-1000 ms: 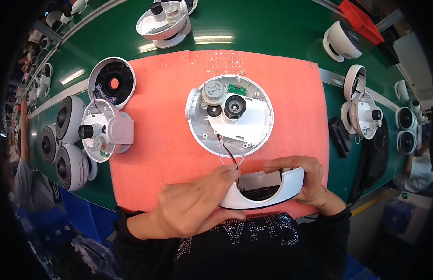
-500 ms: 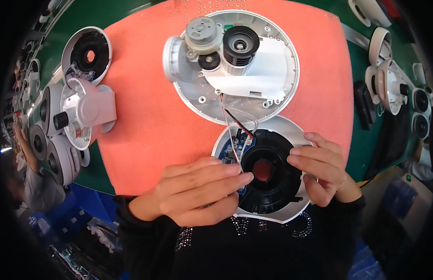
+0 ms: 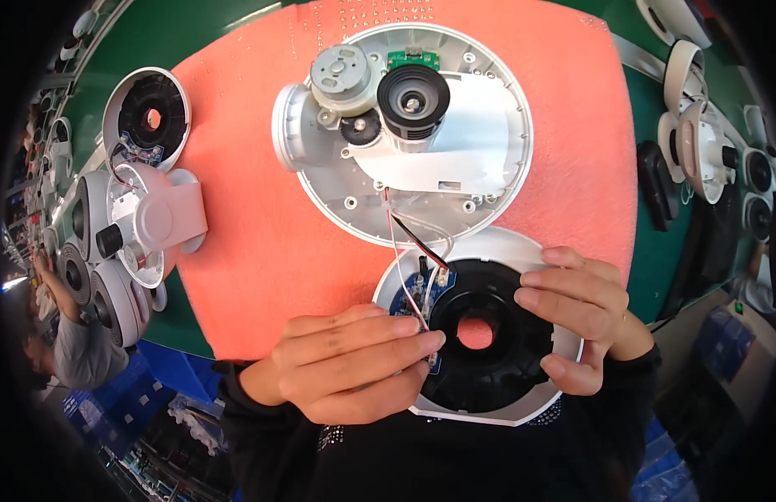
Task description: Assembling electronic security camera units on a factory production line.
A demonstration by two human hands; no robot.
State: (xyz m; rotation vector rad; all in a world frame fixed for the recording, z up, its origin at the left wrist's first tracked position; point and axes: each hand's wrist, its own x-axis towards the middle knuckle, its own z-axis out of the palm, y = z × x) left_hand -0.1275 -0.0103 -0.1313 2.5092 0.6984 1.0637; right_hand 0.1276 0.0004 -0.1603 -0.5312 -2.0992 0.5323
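A round white housing [image 3: 522, 247] with a black ring-shaped inner part [image 3: 505, 289] rests close to my body. Along its left inside lies a blue circuit board [image 3: 445, 280]. Thin red, white and black wires [image 3: 396, 238] run from this board up to a larger white base [image 3: 321, 197]. My left hand [image 3: 354, 364] is closed over the lower board, its fingertips pinching the wire ends there; the connector is hidden. With curved fingers and thumb, my right hand [image 3: 580, 314] grips the housing's right rim. The base carries a silver motor [image 3: 342, 77] and a black-topped column [image 3: 414, 105].
An orange cloth [image 3: 237, 276] covers the middle of the green table. Another opened housing [image 3: 149, 117] and a white assembly [image 3: 158, 213] stand left, beside stacked round units [image 3: 107, 293]. More white parts [image 3: 701, 155] are at right. Far left, a person [image 3: 82, 343] sits in grey.
The housing has shifted slightly toward me, tilting so that more orange shows through its central hole. Both hands moved down a little with it. The large base appears slightly farther left.
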